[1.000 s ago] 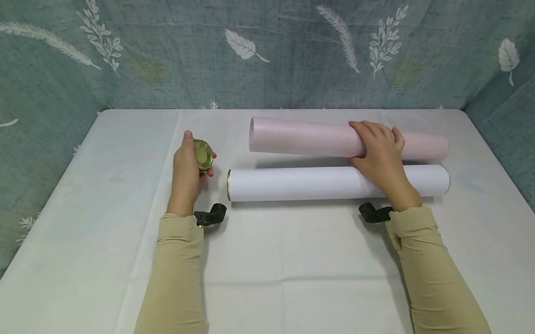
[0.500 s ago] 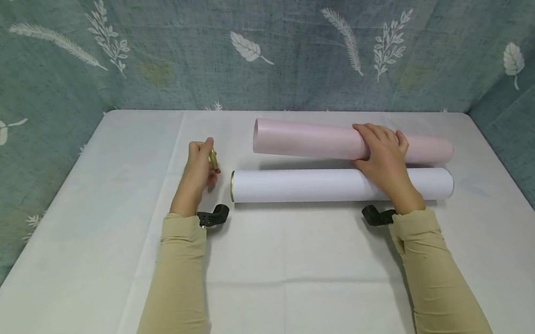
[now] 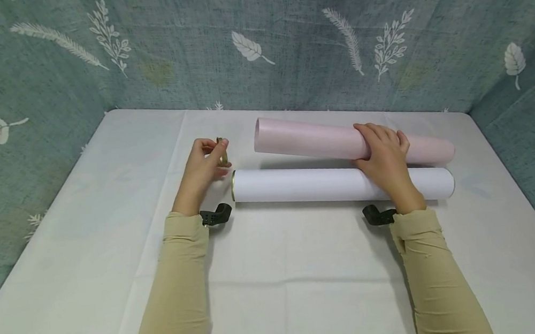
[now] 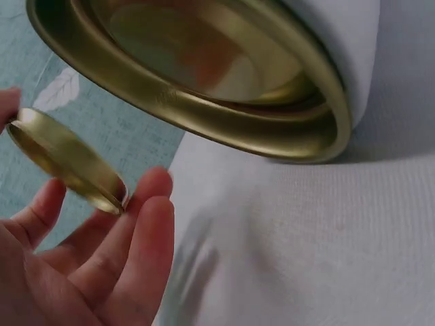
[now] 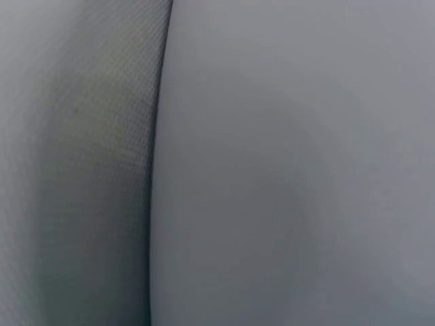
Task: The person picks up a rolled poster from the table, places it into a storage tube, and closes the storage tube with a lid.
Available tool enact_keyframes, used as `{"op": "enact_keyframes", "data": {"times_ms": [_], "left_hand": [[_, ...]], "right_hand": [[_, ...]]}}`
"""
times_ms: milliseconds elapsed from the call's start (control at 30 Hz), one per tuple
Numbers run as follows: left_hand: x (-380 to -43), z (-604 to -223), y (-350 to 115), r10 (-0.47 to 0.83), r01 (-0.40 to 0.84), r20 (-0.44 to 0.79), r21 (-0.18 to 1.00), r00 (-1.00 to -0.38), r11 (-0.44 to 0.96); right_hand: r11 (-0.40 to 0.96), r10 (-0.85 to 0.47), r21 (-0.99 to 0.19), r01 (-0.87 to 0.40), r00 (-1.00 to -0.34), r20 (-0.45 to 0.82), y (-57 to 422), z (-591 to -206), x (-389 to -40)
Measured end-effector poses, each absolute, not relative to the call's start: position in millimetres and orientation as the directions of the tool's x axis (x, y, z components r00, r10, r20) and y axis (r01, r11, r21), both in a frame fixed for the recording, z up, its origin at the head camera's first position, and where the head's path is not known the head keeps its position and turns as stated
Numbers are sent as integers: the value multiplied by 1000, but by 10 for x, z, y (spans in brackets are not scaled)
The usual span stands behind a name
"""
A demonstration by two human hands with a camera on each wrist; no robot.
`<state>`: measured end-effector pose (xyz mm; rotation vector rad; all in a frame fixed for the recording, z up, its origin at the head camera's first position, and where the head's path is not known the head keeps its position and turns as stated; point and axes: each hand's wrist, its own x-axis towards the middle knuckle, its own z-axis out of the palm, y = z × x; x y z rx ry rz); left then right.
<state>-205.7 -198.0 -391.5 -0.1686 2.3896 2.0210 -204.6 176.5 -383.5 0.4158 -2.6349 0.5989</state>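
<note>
My left hand [image 3: 196, 172] pinches a small round gold metal lid [image 3: 222, 153] by its edge, left of the tubes. In the left wrist view, the lid [image 4: 68, 159] stands tilted between thumb and fingertips. My right hand [image 3: 383, 156] grips a pink paper tube [image 3: 308, 138] from above, fingers over its far side. The pink tube's left end is open and faces the lid across a short gap. Nearer to me lies a white tube [image 3: 293, 185], its left end closed by a gold metal cap [image 4: 163, 102]. The right wrist view is filled mostly by the white tube [image 5: 292, 163].
Both tubes lie side by side on a table with a white cloth [image 3: 261, 307]. Green leaf-patterned fabric [image 3: 178, 46] hangs at the back and sides. A black wrist camera [image 3: 217, 215] sits at each cuff.
My left hand has moved right with the lid, towards the pink tube's open end. It has turned the lid from face-up to edge-on. My right hand keeps its grip on the pink tube.
</note>
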Motion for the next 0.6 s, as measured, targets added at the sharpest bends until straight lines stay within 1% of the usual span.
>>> {"op": "enact_keyframes", "data": {"times_ms": [167,233,333,467,600], "left_hand": [[-2041,-3859,-1934,-76,-76,-59,967,-995,242],[-2024,-3824,-1914,-67,-80,-66,964,-996,253],[-1985,-3759,-1889,-41,-87,-79,971,-996,224],[-1927,-3672,-1867,24,-84,-89,983,-996,163],[-1902,-3628,-1856,67,-106,-117,984,-991,142]], "right_hand": [[862,-202,-343,-374,-873,444,1778,-3827,-2046],[862,-203,-342,-374,-873,443,1784,-3821,-2047],[862,-205,-344,-372,-876,436,1786,-3818,-2044],[860,-205,-347,-373,-877,434,1781,-3812,-2046],[860,-204,-348,-372,-878,433,1785,-3808,-2057]]}}
